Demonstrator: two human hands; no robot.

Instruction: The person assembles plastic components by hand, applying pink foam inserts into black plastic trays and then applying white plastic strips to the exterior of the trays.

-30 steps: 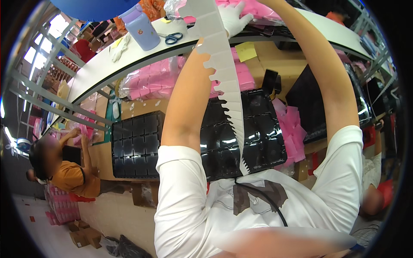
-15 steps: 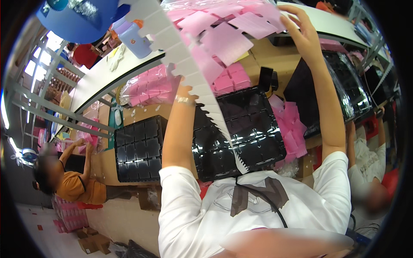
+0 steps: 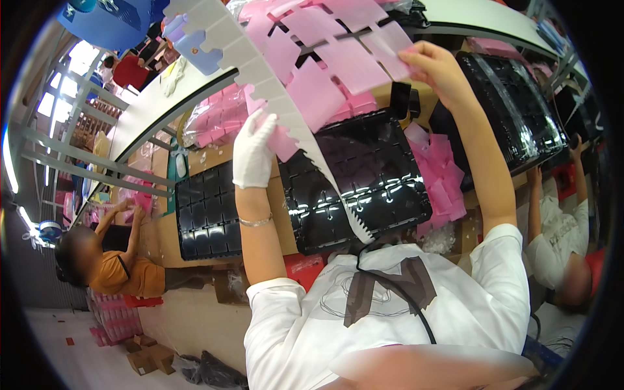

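Beyond the fingers of both hands runs a long white shelf [image 3: 455,13], with a light blue bottle [image 3: 201,53] on it, past the left fingers. Half a second ago, the pink sheet [image 3: 354,65] was up higher, by the shelf. Now it is lower and nearer to the body, and it lies in the air between the fingers of the two hands. The right hand [image 3: 442,71] has come down with it. The left hand [image 3: 255,153] was mostly hidden then; now its white glove shows well, and so does the bracelet [image 3: 255,222] below it.

A toothed white strip [image 3: 253,71] cuts across the view just beside the left fingers and hides part of the pink sheet. The far end of the sheet is hard to make out.

The right arm reaches up, and its bare thumb and finger pinch the sheet's right edge. The left arm points up too. Its fingers are bent and close together at the sheet's left side, but I cannot tell if they pinch it. Below the fingers, nearer the body, sits a shiny black tray [image 3: 354,179]. Loose pink pieces [image 3: 439,175] lie beside it, below the right fingers.
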